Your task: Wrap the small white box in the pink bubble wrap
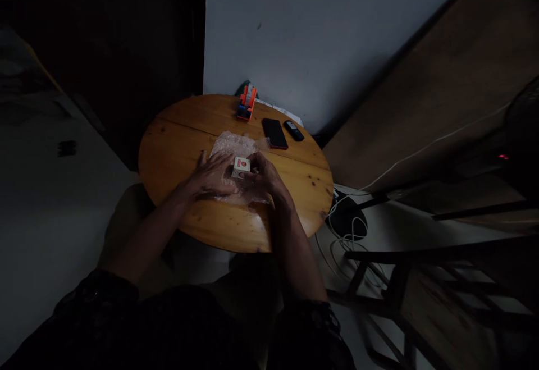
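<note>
A small white box (242,164) with a red print on top sits over a sheet of bubble wrap (240,144) on the round wooden table. My right hand (266,176) is at the box's right side, thumb and fingers curled onto its edge. On the left, my left hand (214,176) rests over the bubble wrap with its fingers stretched and apart, the fingertips close to the box. Whether they touch it is too dark to tell. Part of the wrap lies hidden under both hands.
Toward the table's (177,156) far edge stands an orange tape dispenser (247,101). A dark phone (275,133) and a smaller black keypad phone (293,130) lie right of the wrap. A wall (295,39) rises behind. Cables (349,241) and a wooden chair (396,280) are at the right.
</note>
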`<state>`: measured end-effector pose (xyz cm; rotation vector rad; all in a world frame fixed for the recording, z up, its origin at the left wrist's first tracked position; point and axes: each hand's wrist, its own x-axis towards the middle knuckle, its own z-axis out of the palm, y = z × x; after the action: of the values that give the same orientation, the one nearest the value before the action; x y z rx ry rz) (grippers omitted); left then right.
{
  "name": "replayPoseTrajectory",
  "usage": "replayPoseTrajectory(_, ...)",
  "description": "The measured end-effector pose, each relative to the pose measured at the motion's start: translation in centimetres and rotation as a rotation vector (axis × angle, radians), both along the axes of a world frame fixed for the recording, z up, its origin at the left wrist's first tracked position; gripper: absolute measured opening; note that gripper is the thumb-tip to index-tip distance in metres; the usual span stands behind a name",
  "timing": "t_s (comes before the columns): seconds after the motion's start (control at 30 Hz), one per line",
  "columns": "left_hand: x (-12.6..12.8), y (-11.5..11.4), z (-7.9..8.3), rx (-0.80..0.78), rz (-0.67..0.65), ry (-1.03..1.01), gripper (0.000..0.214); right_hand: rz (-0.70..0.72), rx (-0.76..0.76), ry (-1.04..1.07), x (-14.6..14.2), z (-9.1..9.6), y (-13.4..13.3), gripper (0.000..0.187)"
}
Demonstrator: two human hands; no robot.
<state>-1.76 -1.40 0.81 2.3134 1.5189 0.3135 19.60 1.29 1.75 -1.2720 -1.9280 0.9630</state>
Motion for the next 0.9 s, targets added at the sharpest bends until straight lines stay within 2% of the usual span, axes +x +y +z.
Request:
replayPoseTrajectory(0.33, 0.0, -0.2, 0.4, -0.025, -0.003, 0.005, 0.108, 0.023, 0.041, -0.065, -0.1, 0.1, -0.1, 0.039)
replayPoseTrajectory(0.53, -0.7, -0.3, 2.1, -0.009, -0.014, 0.026, 0.095, 0.023, 0.008, -0.066, 0.0, 0.0, -0.1, 0.044)
replayPoseTrajectory(0.6, -1.4, -1.3, 2.8, 0.019, -0.023, 0.048, 0.089, 0.041, -0.019, -0.023, 0.1, 0.0, -0.2, 0.056)
replayPoseTrajectory(0.7, -2.2, -3.8, 3.2, 0.035, -0.103, 0.099, 0.081, 0.099, -0.098, 0.086, 0.3, 0.0, -0.3, 0.067)
replayPoseTrajectory(0.8, -2.4, -6.1, 2.7, 0.100, -0.133, 0.121, 0.070, 0.084, -0.155, 0.169, 0.4, 0.0, 0.0, 0.063)
replayPoseTrajectory(0.9, -1.7, -7.0, 2.0, 0.171, -0.125, 0.102, 0.045, 0.016, -0.145, 0.195, 0.6, 0.2, 0.1, 0.055)
